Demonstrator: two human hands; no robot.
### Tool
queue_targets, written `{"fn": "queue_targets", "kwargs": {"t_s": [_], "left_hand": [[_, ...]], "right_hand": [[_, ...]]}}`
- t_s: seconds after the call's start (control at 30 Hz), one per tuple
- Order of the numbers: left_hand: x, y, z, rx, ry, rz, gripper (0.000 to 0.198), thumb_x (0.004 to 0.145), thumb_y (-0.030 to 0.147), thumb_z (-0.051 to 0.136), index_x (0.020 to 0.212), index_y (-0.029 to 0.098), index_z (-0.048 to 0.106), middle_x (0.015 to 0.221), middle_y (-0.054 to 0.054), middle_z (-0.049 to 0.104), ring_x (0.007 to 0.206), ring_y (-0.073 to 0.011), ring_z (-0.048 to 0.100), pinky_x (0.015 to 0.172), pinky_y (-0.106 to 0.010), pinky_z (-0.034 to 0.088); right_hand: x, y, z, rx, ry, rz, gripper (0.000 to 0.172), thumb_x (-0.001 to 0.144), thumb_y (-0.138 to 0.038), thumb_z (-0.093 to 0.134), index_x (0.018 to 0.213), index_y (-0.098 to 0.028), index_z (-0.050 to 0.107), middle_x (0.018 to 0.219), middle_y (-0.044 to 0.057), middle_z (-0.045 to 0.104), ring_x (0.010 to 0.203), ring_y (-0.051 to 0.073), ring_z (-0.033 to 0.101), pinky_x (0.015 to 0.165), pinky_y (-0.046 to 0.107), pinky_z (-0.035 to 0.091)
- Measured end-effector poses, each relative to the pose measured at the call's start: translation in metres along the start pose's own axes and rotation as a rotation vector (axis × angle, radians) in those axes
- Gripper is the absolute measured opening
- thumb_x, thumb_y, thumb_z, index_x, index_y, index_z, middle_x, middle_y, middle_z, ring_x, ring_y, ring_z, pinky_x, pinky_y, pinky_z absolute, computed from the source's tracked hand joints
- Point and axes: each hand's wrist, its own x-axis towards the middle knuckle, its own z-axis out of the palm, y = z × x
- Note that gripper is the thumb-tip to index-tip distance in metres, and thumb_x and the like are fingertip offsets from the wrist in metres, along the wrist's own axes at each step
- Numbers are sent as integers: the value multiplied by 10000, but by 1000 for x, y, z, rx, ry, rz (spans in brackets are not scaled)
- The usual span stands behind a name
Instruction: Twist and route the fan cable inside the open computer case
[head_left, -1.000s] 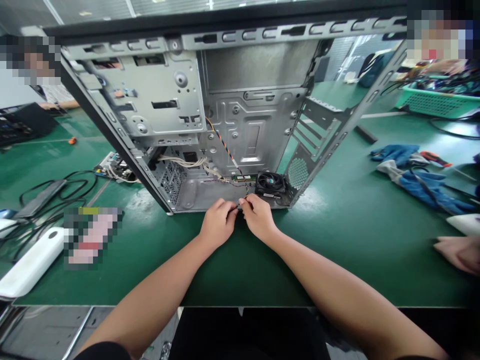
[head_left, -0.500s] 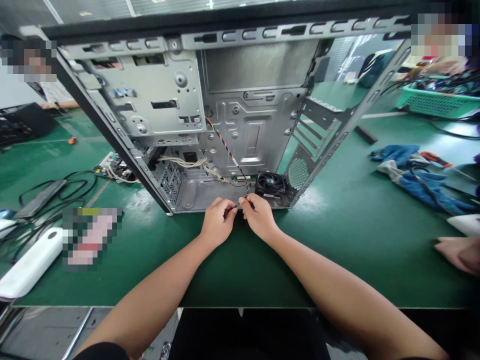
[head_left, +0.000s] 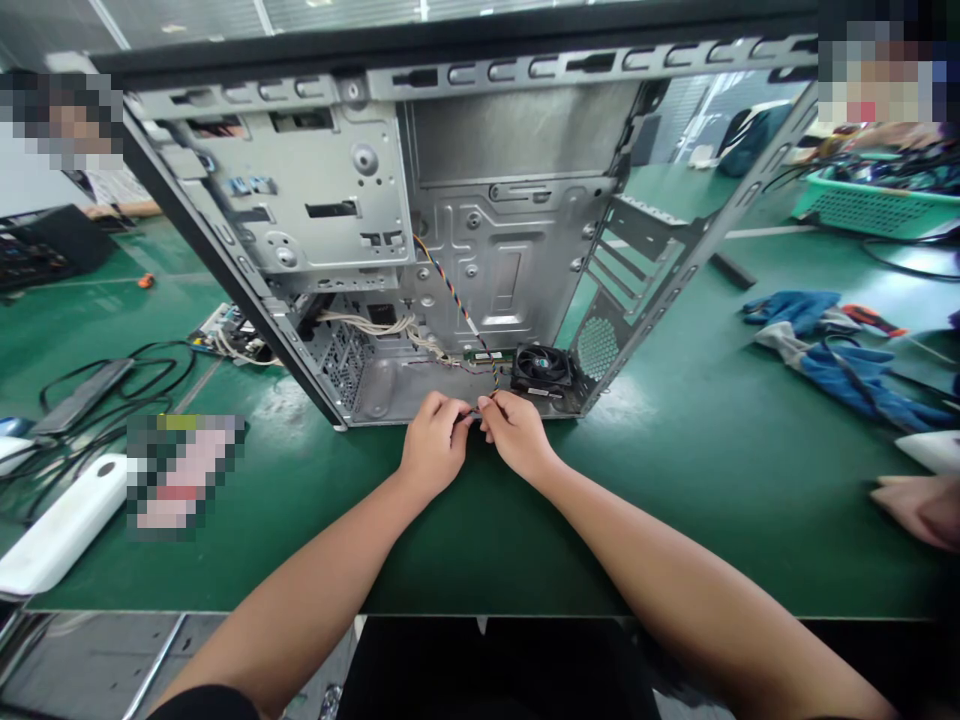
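Note:
A computer case [head_left: 517, 250] stands with its side off, its bare metal inside facing me. From its drive bay a twisted multicoloured cable [head_left: 454, 295] runs down to my right hand [head_left: 519, 432], whose thumb and fingers pinch it near the case's lower edge. Close beside it, my left hand [head_left: 433, 440] is closed in a pinch on a small dark piece, seemingly the end of this cable, mostly hidden by fingers. Behind the right hand a black cooling fan [head_left: 541, 368] rests on the case floor. A green memory stick [head_left: 487, 356] and white wires [head_left: 367, 322] lie beside it.
On the green table [head_left: 495, 560], a white case [head_left: 64, 525], black cables and a circuit board [head_left: 229, 335] lie left. Blue gloves [head_left: 847, 350], an orange-handled tool [head_left: 874, 320] and a green basket [head_left: 877, 200] of cables are right. Another person's hand [head_left: 915, 505] shows at the right edge.
My left hand has shifted very slightly left, away from the right hand. Both hands keep their pinch, and the cable still runs to the right hand.

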Motion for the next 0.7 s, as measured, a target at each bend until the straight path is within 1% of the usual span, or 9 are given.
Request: {"fn": "queue_targets", "kwargs": {"t_s": [0.2, 0.4, 0.6, 0.7], "left_hand": [[0, 1, -1, 18, -21, -5, 141, 925, 232, 489, 946, 196, 624, 880, -49, 570, 818, -176, 573, 736, -299, 485], [1, 1, -1, 0, -16, -25, 130, 914, 217, 508, 954, 189, 629, 886, -50, 579, 822, -175, 579, 745, -300, 488], [1, 1, 0, -13, -11, -29, 132, 916, 230, 508, 949, 191, 630, 871, -47, 579, 807, -174, 580, 733, -302, 490], [1, 2, -1, -23, 0, -22, 115, 904, 213, 516, 940, 192, 623, 892, -51, 585, 822, -175, 580, 735, -302, 488]], "right_hand": [[1, 0, 0, 31, -12, 2, 325, 895, -359, 446, 607, -209, 468, 547, -21, 548, 472, 109, 512, 539, 246, 394], [2, 2, 0, 42, -16, -10, 314, 892, -339, 444, 611, -205, 484, 525, -31, 520, 486, 108, 502, 548, 245, 389], [2, 5, 1, 53, -19, -34, 324, 897, -355, 445, 613, -205, 489, 503, -33, 510, 489, 114, 504, 555, 251, 393], [2, 4, 1, 50, -7, -18, 325, 891, -379, 458, 615, -209, 470, 521, -29, 522, 478, 112, 501, 537, 250, 393]]}}
